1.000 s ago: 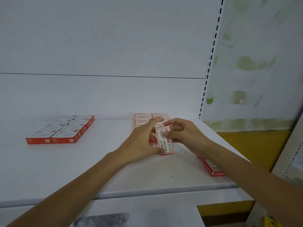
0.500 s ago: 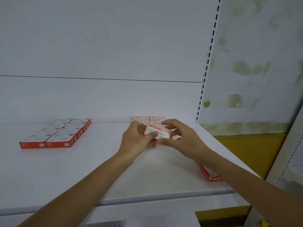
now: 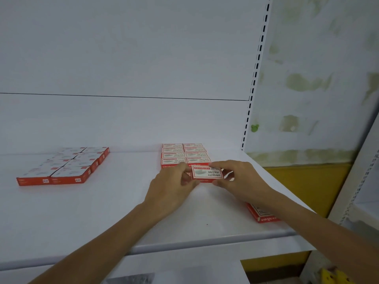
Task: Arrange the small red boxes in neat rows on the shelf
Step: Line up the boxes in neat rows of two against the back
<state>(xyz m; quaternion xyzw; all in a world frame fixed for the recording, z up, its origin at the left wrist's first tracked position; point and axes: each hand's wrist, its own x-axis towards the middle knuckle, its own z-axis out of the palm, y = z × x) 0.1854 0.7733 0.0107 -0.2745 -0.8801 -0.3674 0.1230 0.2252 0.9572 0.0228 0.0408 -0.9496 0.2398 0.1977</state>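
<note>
In the head view, the left hand (image 3: 170, 187) and the right hand (image 3: 240, 179) each pinch an end of one small red box (image 3: 207, 173) with curled fingers. It is just in front of the two rows of red boxes (image 3: 184, 155) on the white shelf (image 3: 102, 212), maybe resting on it.

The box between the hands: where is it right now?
Head view, right of centre: the box is just in front of the right-hand block of boxes, pinched between the left hand and right hand.
</note>
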